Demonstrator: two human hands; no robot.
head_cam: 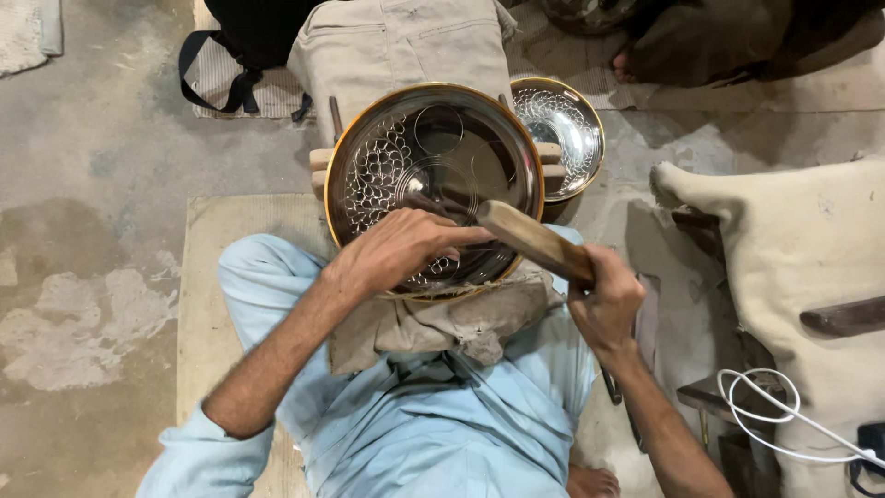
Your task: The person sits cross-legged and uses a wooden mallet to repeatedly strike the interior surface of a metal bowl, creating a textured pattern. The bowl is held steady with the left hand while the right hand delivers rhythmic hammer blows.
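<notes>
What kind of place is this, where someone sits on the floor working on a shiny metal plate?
Probably a small metal-engraving workshop: a patterned round metal tray under the left hand, a wooden mallet in the right hand, a second tray and a bare concrete floor.

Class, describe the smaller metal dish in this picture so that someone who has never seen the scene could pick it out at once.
Start at the large round gold-rimmed metal tray in the middle, where the person's left hand rests. Just behind its right edge, partly hidden, lies the smaller shiny silver dish. It is brighter, patterned nearly all over, and no hand touches it.
</notes>
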